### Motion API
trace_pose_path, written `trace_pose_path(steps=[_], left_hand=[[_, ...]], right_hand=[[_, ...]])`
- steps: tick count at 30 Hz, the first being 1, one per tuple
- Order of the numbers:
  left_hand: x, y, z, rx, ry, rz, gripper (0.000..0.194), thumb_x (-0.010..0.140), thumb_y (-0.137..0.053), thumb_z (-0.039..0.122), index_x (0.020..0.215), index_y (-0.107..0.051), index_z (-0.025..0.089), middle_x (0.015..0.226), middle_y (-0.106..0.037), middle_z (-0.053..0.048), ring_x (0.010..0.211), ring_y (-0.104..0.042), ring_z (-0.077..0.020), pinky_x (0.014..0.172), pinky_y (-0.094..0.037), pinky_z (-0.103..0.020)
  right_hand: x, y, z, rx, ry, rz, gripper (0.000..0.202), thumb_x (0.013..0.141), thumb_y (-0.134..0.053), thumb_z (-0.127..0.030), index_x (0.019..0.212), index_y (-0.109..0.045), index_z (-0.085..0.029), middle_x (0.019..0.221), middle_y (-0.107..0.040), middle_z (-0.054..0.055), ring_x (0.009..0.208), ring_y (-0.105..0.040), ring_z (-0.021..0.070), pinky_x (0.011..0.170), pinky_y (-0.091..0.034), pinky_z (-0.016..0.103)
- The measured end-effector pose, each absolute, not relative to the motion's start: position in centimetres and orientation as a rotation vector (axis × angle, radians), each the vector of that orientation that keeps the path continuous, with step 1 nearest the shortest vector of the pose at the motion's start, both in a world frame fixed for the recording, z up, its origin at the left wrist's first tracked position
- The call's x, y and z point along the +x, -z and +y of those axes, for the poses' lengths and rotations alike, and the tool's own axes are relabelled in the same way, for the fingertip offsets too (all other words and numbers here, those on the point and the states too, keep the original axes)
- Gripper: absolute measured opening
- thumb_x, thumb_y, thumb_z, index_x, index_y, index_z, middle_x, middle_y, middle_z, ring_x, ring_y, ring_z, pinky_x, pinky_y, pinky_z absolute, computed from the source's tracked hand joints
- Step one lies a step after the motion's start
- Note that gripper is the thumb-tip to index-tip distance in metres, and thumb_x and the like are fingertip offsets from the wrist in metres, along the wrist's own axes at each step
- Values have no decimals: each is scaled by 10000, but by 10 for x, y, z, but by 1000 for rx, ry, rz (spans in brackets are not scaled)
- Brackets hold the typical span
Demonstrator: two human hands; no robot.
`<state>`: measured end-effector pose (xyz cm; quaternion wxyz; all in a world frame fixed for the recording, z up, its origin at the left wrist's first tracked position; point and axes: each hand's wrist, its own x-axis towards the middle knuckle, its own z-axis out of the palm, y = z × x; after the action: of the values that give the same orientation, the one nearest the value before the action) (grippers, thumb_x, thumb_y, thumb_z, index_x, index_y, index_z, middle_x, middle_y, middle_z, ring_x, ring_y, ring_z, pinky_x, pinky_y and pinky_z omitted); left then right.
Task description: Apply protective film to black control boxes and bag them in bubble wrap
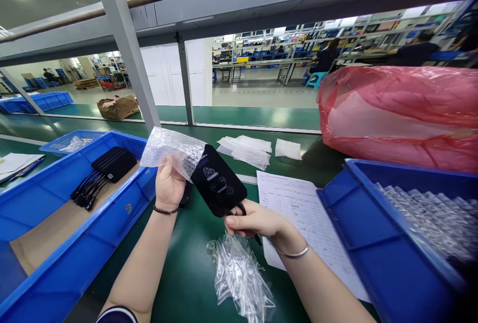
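Note:
My left hand [169, 181] pinches a clear bubble-wrap bag [164, 146] and holds it up to the left. Against the bag's right end is the upper corner of a flat black device [220, 181] with a printed logo and round markings; whether the corner is inside the bag I cannot tell. My right hand [250, 219] is closed around the device's lower end and its short black cable [242, 208]. Below that hand, a heap of clear plastic bags [241, 275] lies on the green bench. Behind my left wrist a dark object is partly hidden.
On the left, a blue bin [123, 218] holds similar black devices [114, 163] with cables. At right, another blue bin [373, 248] contains many clear wrapped pieces. Flat bubble bags [248, 149], a printed sheet [298, 213] and a big pink plastic bag [399, 119] lie around. A metal post [129, 49] stands ahead.

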<state>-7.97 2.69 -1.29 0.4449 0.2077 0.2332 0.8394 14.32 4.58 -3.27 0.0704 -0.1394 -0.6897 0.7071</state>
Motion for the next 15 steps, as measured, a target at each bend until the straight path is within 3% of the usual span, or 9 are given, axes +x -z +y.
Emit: trace_pose_path(steps=[4,7,11,15], left_hand=[[-76,2,20,441,-1935,524,305,984,-449,311,992,-689,124,1024,-718,-87,1015,-662,-199,974,-507,-357],[-72,-2,17,388,-1865,463,364,998,-408,365,1005,-680,123,1001,-721,-84,1011,-663,-212,1021,-477,-397],[-70,0,16,388,-1833,457,373,980,-450,410,1019,-677,117,988,-721,-85,991,-666,-218,1013,-486,-403],[-67,6,16,428,-1828,536,347,874,-634,444,999,-686,124,1010,-713,-88,1021,-655,-227,967,-519,-348]], right_hand=[[145,34,50,-440,-2110,-2180,519,815,-630,-600,729,-632,-88,507,-461,-42,406,-365,37,384,-272,186],[146,36,53,-451,-2105,-2299,534,806,-625,-620,752,-650,-90,497,-468,-42,408,-374,45,386,-287,187],[145,34,54,-480,-2093,-2332,544,798,-621,-637,770,-664,-95,497,-472,-47,407,-383,46,388,-302,183],[143,30,53,-541,-2025,-2272,507,813,-630,-604,760,-656,-100,509,-464,-49,408,-375,39,379,-277,175]])
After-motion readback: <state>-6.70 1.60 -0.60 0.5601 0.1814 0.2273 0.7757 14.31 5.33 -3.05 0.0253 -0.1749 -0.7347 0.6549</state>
